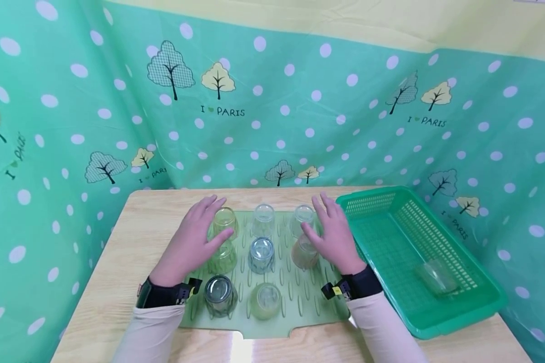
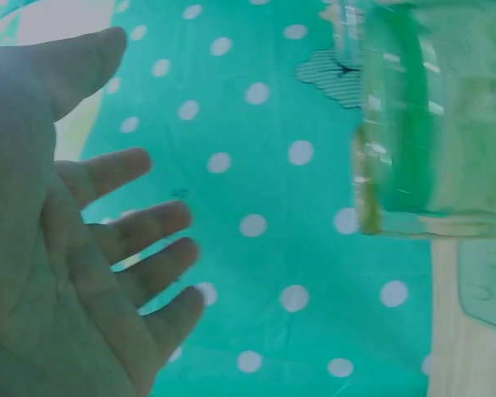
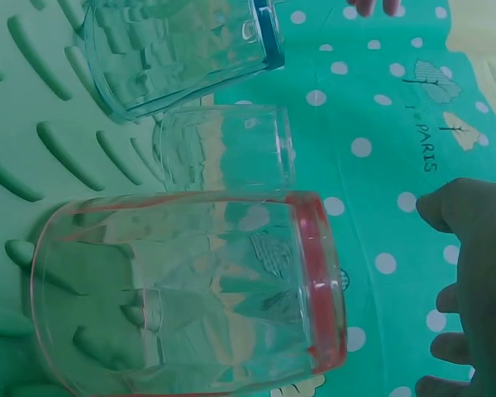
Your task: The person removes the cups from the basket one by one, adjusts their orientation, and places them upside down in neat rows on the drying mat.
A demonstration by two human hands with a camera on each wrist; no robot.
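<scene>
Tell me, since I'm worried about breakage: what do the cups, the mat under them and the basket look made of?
The cups, such as the red-tinted cup, look like clear glass, possibly hard plastic: see-through, faceted, glossy. The mat seems soft matte silicone or rubber, with moulded ribs. The basket looks like rigid green plastic with a slotted lattice.

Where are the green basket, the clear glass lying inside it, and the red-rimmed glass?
green basket (image 1: 436, 330): head view, on its bare front rim.
clear glass in the basket (image 1: 437, 276): head view, on its side wall.
red-rimmed glass (image 3: 190, 289): right wrist view, on its faceted side wall.
</scene>
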